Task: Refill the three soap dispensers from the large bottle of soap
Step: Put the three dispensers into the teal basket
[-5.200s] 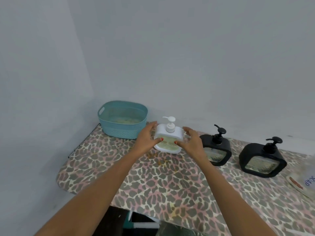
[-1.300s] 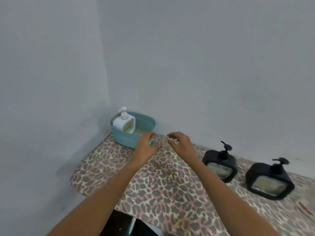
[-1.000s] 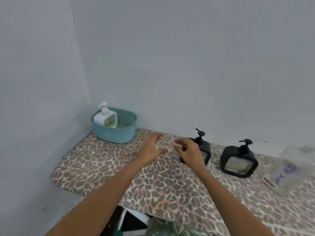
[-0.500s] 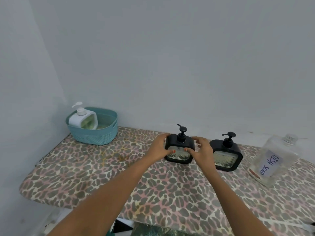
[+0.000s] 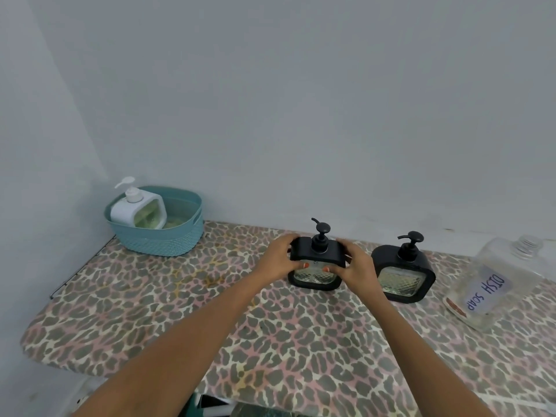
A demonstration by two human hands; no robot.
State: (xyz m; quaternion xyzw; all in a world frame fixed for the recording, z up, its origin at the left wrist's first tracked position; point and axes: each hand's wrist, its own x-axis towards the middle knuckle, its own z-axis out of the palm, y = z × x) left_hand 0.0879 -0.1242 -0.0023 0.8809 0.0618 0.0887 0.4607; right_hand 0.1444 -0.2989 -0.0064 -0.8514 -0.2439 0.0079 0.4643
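Standing on the leopard-print surface (image 5: pixel 270 341), the middle black dispenser (image 5: pixel 316 255) is gripped from both sides, its pump upright and its glass window facing the camera. A second ago both hands were empty beside the teal basket (image 5: pixel 156 239); the white dispenser (image 5: pixel 138 209) had been left inside it, and it leans there now. That one is judged finished, so the work has passed to the second of three. The left hand (image 5: pixel 279 260) is curled round the dispenser's left edge and the right hand (image 5: pixel 358 266) round its right edge, thumbs laid on the front, forearms stretched forward. The other black dispenser (image 5: pixel 403 275) stands just to the right, untouched, and the large soap bottle (image 5: pixel 493 284) lies tilted beyond it.
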